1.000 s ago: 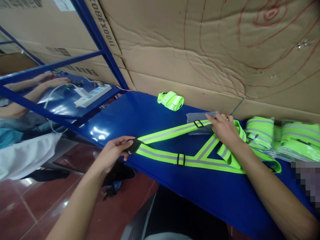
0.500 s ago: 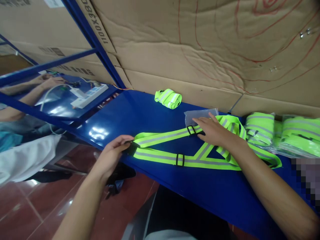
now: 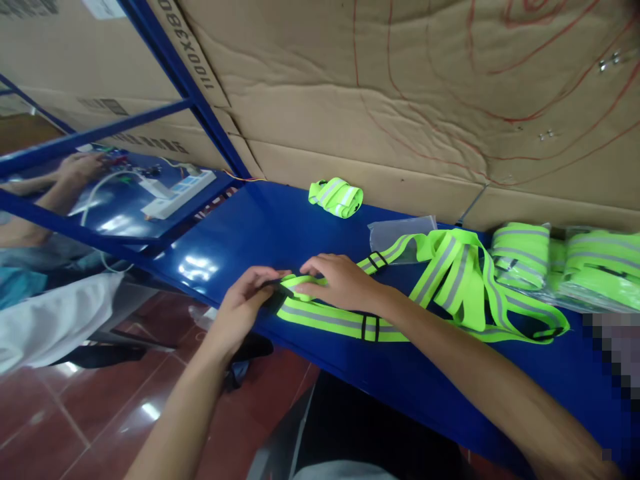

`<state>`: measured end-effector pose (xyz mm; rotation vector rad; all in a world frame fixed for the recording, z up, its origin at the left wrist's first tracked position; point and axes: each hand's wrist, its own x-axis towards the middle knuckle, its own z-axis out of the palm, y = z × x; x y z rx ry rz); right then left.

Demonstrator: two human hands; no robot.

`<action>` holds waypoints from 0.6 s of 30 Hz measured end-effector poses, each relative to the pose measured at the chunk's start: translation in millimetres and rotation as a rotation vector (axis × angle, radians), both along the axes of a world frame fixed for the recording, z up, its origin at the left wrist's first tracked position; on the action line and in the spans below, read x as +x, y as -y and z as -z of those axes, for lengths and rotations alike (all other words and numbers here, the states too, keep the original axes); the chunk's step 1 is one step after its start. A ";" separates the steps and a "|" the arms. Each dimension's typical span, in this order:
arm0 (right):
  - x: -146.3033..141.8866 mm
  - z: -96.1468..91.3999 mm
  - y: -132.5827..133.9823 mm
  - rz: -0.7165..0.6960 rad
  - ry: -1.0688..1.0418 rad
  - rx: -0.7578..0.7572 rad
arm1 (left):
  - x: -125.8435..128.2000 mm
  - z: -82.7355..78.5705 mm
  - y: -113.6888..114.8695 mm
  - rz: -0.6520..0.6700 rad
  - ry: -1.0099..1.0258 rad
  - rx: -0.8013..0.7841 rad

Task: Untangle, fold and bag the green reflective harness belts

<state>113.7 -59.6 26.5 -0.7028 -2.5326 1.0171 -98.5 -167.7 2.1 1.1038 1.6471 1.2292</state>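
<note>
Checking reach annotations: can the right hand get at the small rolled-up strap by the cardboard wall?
Probably yes: only bare blue table lies between the right hand and the rolled strap, though that hand rests on the spread-out strap.

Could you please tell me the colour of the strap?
The strap is neon yellow-green with a grey centre stripe; head view.

Left hand (image 3: 246, 299) pinches the neon reflective strap's (image 3: 330, 319) black end; right hand (image 3: 340, 281) presses the strap beside it.
</note>
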 end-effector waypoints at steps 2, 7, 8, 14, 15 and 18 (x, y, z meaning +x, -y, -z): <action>-5.0 1.7 -8.9 -0.019 0.043 -0.060 | -0.7 -2.3 1.8 0.012 -0.027 0.003; 3.9 -8.4 -21.1 -0.066 0.114 -0.067 | -1.4 0.3 5.2 0.124 -0.097 -0.011; 3.3 -12.1 -21.0 -0.063 0.124 -0.054 | 0.0 1.6 5.2 0.149 -0.159 0.007; -14.1 -27.9 -23.1 -0.087 0.154 0.021 | 12.7 8.3 8.4 0.138 -0.504 0.047; -15.6 -29.3 -24.9 -0.092 0.158 0.030 | 13.7 9.4 9.9 0.150 -0.523 0.035; -15.0 -32.8 -29.2 -0.078 0.155 0.050 | 12.4 12.5 13.9 0.186 -0.570 0.015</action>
